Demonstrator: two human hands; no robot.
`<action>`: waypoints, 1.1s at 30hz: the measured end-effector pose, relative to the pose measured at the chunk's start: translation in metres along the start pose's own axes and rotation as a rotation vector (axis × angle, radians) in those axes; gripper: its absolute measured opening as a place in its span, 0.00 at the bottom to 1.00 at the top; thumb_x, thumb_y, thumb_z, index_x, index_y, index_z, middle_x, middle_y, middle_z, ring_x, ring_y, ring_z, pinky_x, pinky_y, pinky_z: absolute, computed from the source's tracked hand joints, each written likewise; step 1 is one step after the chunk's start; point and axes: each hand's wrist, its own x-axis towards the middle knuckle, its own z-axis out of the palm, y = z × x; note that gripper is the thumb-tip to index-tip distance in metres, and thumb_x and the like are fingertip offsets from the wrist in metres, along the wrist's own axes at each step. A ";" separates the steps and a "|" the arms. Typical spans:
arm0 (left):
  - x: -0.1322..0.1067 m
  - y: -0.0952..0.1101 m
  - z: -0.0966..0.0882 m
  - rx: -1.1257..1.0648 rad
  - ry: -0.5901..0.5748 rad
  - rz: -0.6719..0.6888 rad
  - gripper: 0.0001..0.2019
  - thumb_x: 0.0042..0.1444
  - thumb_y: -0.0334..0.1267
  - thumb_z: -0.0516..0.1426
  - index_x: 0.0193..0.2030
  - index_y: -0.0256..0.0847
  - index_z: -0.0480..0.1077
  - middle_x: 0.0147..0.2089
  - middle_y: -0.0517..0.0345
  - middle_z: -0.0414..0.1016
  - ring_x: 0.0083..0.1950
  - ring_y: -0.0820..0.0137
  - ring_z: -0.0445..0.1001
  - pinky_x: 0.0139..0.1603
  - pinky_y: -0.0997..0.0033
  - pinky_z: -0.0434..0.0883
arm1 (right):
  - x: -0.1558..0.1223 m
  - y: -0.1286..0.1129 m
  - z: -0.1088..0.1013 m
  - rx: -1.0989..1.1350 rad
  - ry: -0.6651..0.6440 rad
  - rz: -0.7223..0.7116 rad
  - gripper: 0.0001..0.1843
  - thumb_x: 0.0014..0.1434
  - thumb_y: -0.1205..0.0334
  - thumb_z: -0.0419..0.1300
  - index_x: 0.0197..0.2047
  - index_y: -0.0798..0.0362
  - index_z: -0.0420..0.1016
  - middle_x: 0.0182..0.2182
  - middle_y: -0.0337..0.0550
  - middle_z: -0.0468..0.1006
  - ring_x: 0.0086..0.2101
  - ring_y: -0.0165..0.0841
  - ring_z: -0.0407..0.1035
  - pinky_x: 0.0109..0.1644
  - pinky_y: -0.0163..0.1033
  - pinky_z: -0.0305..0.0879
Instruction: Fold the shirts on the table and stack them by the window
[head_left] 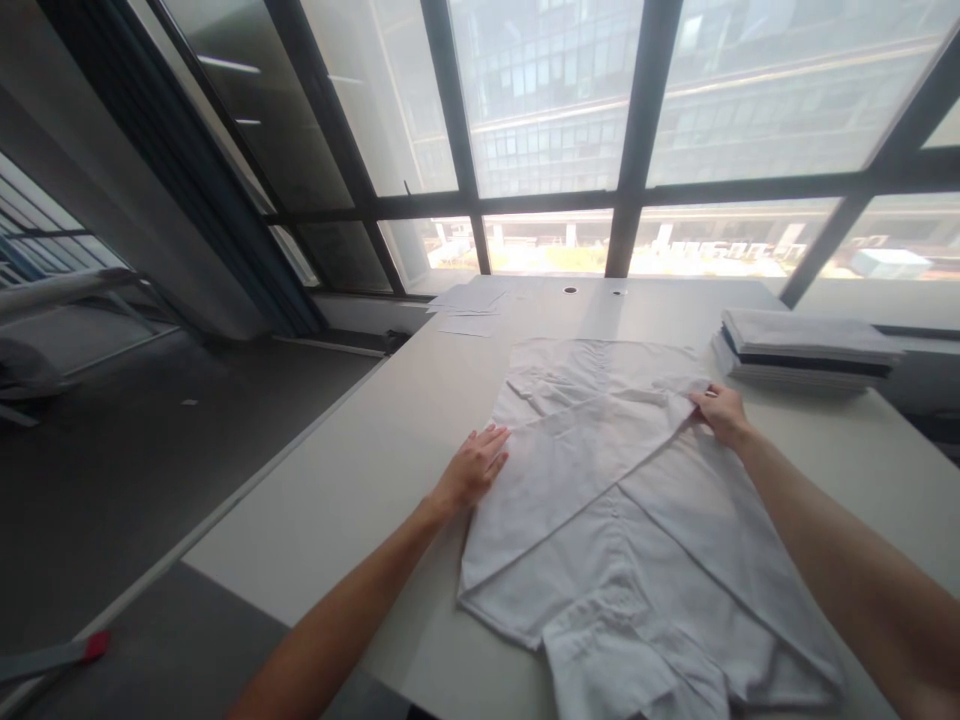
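Observation:
A white shirt (615,520) lies spread on the pale table (360,470), with one part folded diagonally across its middle. My left hand (474,465) rests flat on the shirt's left edge, fingers stretched out and apart. My right hand (721,412) is closed in a pinch on the end of the folded part, at the shirt's upper right.
A stack of folded grey and dark cloths (806,348) sits at the table's far right. Loose sheets of paper (469,305) lie at the far edge near the windows (555,130). Dark floor (150,470) runs along the table's left side.

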 end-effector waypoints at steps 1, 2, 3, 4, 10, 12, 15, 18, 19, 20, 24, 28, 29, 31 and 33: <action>-0.001 -0.001 0.006 0.025 -0.002 -0.007 0.25 0.72 0.45 0.45 0.72 0.39 0.59 0.73 0.45 0.60 0.75 0.56 0.54 0.74 0.44 0.51 | 0.001 0.001 0.000 -0.021 -0.003 -0.001 0.09 0.42 0.72 0.68 0.31 0.58 0.79 0.21 0.37 0.77 0.20 0.27 0.68 0.20 0.28 0.63; -0.002 -0.002 0.011 0.050 -0.006 -0.012 0.26 0.72 0.46 0.45 0.73 0.39 0.58 0.74 0.45 0.58 0.76 0.55 0.52 0.73 0.43 0.50 | 0.002 0.002 0.000 -0.045 -0.008 -0.003 0.10 0.43 0.72 0.67 0.32 0.58 0.79 0.22 0.38 0.77 0.20 0.27 0.68 0.20 0.28 0.63; -0.004 -0.003 0.015 0.072 -0.010 -0.015 0.27 0.72 0.48 0.45 0.73 0.39 0.57 0.75 0.45 0.56 0.76 0.54 0.51 0.73 0.41 0.49 | 0.004 0.003 0.001 -0.069 -0.012 -0.007 0.10 0.43 0.71 0.67 0.34 0.59 0.79 0.22 0.38 0.78 0.21 0.27 0.68 0.20 0.28 0.63; -0.006 -0.004 0.018 0.093 -0.016 -0.017 0.28 0.72 0.49 0.45 0.74 0.40 0.56 0.75 0.45 0.54 0.77 0.53 0.49 0.73 0.40 0.49 | 0.005 0.004 0.001 -0.091 -0.014 -0.014 0.11 0.44 0.71 0.66 0.35 0.59 0.80 0.23 0.38 0.78 0.21 0.28 0.68 0.21 0.28 0.64; -0.006 -0.011 0.021 0.162 -0.039 -0.004 0.29 0.72 0.51 0.43 0.75 0.42 0.55 0.76 0.46 0.52 0.77 0.53 0.48 0.73 0.38 0.49 | 0.003 0.002 0.003 -0.268 0.040 -0.090 0.23 0.46 0.70 0.63 0.48 0.61 0.78 0.27 0.41 0.80 0.24 0.30 0.71 0.27 0.32 0.69; -0.004 -0.013 0.021 0.175 -0.041 -0.006 0.29 0.72 0.51 0.43 0.75 0.43 0.55 0.76 0.46 0.52 0.77 0.53 0.48 0.72 0.37 0.49 | 0.002 -0.001 0.001 -0.358 0.096 -0.140 0.30 0.45 0.69 0.62 0.55 0.60 0.74 0.29 0.41 0.80 0.27 0.33 0.72 0.33 0.35 0.72; -0.002 -0.015 0.022 0.189 -0.050 -0.018 0.29 0.72 0.51 0.43 0.75 0.42 0.54 0.76 0.45 0.52 0.77 0.53 0.48 0.72 0.36 0.50 | 0.001 -0.008 -0.005 -0.512 0.139 -0.226 0.35 0.46 0.68 0.61 0.60 0.57 0.71 0.33 0.42 0.80 0.35 0.37 0.74 0.46 0.41 0.72; -0.002 -0.011 0.018 0.194 -0.049 -0.015 0.28 0.72 0.48 0.43 0.74 0.40 0.56 0.76 0.44 0.53 0.77 0.52 0.49 0.72 0.35 0.50 | 0.000 -0.013 -0.014 -0.651 0.122 -0.282 0.34 0.50 0.66 0.60 0.62 0.55 0.70 0.36 0.45 0.80 0.40 0.41 0.74 0.53 0.46 0.69; -0.003 -0.008 0.016 0.197 -0.038 -0.007 0.27 0.72 0.47 0.44 0.74 0.39 0.57 0.75 0.44 0.53 0.77 0.52 0.49 0.72 0.35 0.50 | -0.001 -0.013 -0.016 -0.692 0.113 -0.294 0.34 0.51 0.66 0.59 0.63 0.56 0.69 0.38 0.46 0.80 0.42 0.42 0.74 0.54 0.47 0.69; -0.004 -0.003 0.014 0.198 -0.024 0.011 0.27 0.72 0.46 0.44 0.73 0.39 0.57 0.75 0.44 0.54 0.77 0.52 0.50 0.72 0.35 0.50 | -0.002 -0.014 -0.018 -0.732 0.105 -0.305 0.34 0.52 0.66 0.59 0.64 0.57 0.68 0.39 0.49 0.80 0.43 0.44 0.74 0.55 0.48 0.68; -0.014 0.019 0.010 0.173 -0.028 0.173 0.26 0.72 0.43 0.46 0.74 0.41 0.57 0.75 0.47 0.55 0.77 0.54 0.50 0.73 0.42 0.53 | -0.011 -0.015 -0.019 -0.880 0.054 -0.379 0.29 0.58 0.65 0.55 0.63 0.62 0.69 0.54 0.62 0.74 0.56 0.51 0.66 0.63 0.55 0.59; -0.027 0.030 0.016 0.188 -0.098 0.310 0.28 0.72 0.47 0.47 0.76 0.45 0.52 0.76 0.47 0.51 0.76 0.53 0.50 0.72 0.43 0.56 | -0.026 -0.013 -0.008 -0.992 -0.167 -0.483 0.24 0.65 0.60 0.51 0.62 0.54 0.72 0.62 0.53 0.71 0.62 0.45 0.61 0.69 0.47 0.52; -0.029 0.030 0.018 0.203 -0.110 0.327 0.29 0.71 0.48 0.48 0.76 0.47 0.51 0.77 0.48 0.50 0.76 0.52 0.50 0.72 0.43 0.56 | -0.030 -0.011 -0.006 -1.019 -0.233 -0.496 0.24 0.66 0.58 0.51 0.63 0.52 0.71 0.64 0.50 0.70 0.64 0.43 0.60 0.69 0.46 0.51; -0.033 0.028 0.021 0.237 -0.129 0.352 0.30 0.71 0.52 0.48 0.76 0.51 0.48 0.77 0.51 0.48 0.76 0.51 0.50 0.72 0.42 0.55 | -0.036 -0.007 -0.002 -1.074 -0.328 -0.489 0.26 0.67 0.55 0.51 0.66 0.51 0.69 0.67 0.50 0.66 0.66 0.44 0.56 0.71 0.50 0.48; -0.035 0.026 0.021 0.267 -0.147 0.377 0.31 0.70 0.55 0.48 0.76 0.55 0.46 0.78 0.54 0.46 0.77 0.51 0.49 0.72 0.43 0.54 | -0.040 -0.003 -0.002 -1.122 -0.372 -0.454 0.29 0.68 0.52 0.50 0.69 0.53 0.65 0.70 0.52 0.61 0.69 0.47 0.51 0.71 0.59 0.43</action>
